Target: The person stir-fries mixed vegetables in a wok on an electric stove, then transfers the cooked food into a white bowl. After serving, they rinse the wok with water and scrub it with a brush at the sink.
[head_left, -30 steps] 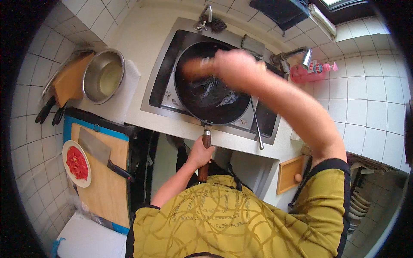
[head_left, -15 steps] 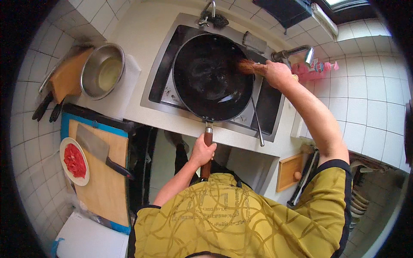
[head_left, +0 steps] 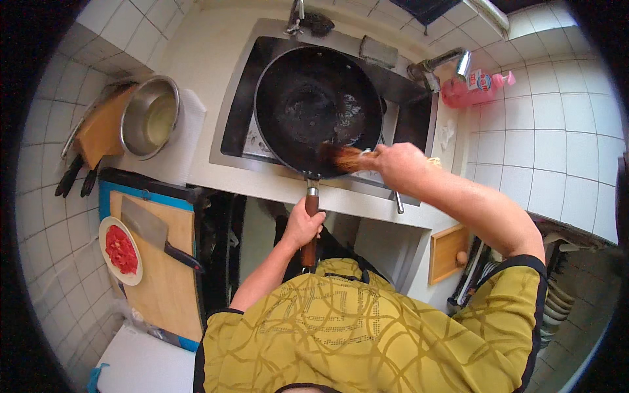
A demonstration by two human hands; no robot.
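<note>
A black wok point(head_left: 308, 98) rests over the steel sink point(head_left: 226, 147), its inside wet and shiny. My left hand point(head_left: 303, 226) is wrapped round its brown wooden handle point(head_left: 308, 252), just in front of the counter edge. In my right hand point(head_left: 398, 164) is a wok brush point(head_left: 344, 158) with reddish-brown bristles. Those bristles touch the inside of the wok at its near right side, close to the handle. A thin metal rod point(head_left: 399, 203) sticks out past the sink's near edge, beneath my right forearm.
Left of the sink stands a steel bowl point(head_left: 149, 118) with pale liquid. A cleaver point(head_left: 147, 223) and a plate of red meat point(head_left: 120, 249) lie on the wooden cutting board point(head_left: 160, 288). A pink bottle point(head_left: 468, 92) stands beside the right-hand tap point(head_left: 439, 64).
My right hand has swept the brush from the wok's right rim down to its near side. My left hand keeps its hold on the handle. The view has shifted slightly.
</note>
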